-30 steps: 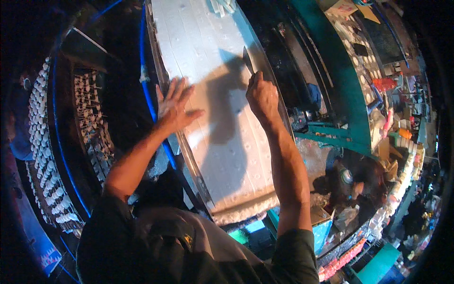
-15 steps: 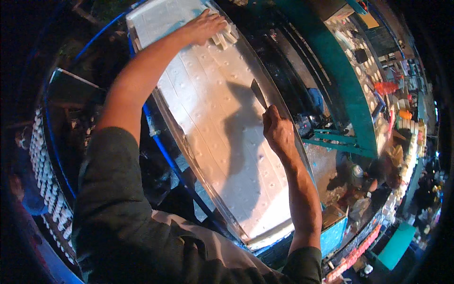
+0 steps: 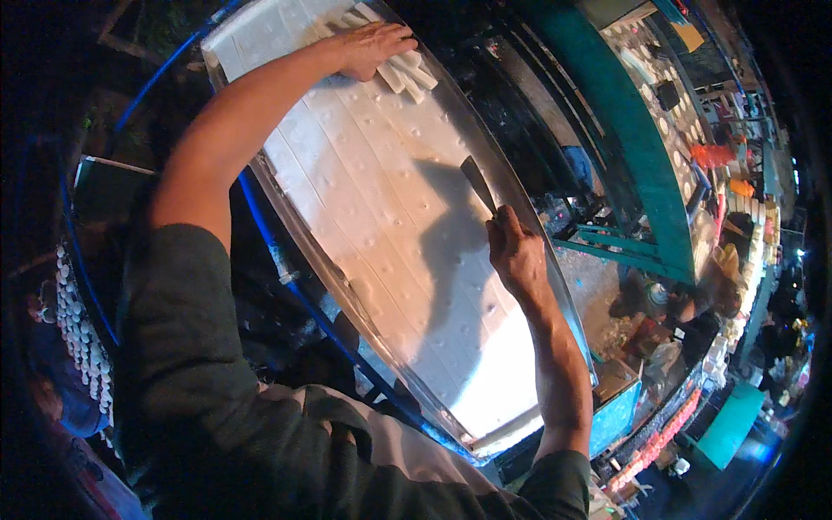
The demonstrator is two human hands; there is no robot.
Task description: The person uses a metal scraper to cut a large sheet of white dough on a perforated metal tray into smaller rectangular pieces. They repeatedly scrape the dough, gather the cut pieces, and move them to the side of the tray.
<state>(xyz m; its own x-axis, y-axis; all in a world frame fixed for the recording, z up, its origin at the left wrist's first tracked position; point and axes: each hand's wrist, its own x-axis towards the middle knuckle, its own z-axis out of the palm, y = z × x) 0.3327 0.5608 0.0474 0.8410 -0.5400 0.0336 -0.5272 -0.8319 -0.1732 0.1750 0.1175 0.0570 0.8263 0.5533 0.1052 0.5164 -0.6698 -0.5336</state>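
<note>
- Clock directions are given with 12 o'clock straight away from the person.
- The strips (image 3: pixel 414 76), white and loosely bunched, are found on the far part of the slab (image 3: pixel 373 234), at 11 o'clock from the tip of the knife (image 3: pixel 477 182) and well apart from it.
- The left hand (image 3: pixel 374 50) is much the nearer to the strips: it is laid over them, palm down, with strip ends showing on both sides. Whether its fingers are closed around any strip cannot be told.
- The right hand (image 3: pixel 517 253) is clamped on the knife handle, over the 3 o'clock side of the slab. The blade is pointed to 11 o'clock; whether the slab is touched by it cannot be told.
- The long axis of the slab is run from 11 to 5 o'clock, and the blade is nearly in line with it. Dimples and long parallel lines are noted on the surface.
- The slab is held in a long, shallow tray (image 3: pixel 459 104) with a dark rim; the strips are carried on top of the slab, inside that rim.
- A box (image 3: pixel 614 420) with a blue side is sited at 5 o'clock from the right hand; its contents cannot be made out.
- A blue pipe (image 3: pixel 308 303) is set beside the tray, on its 8 o'clock side.
</note>
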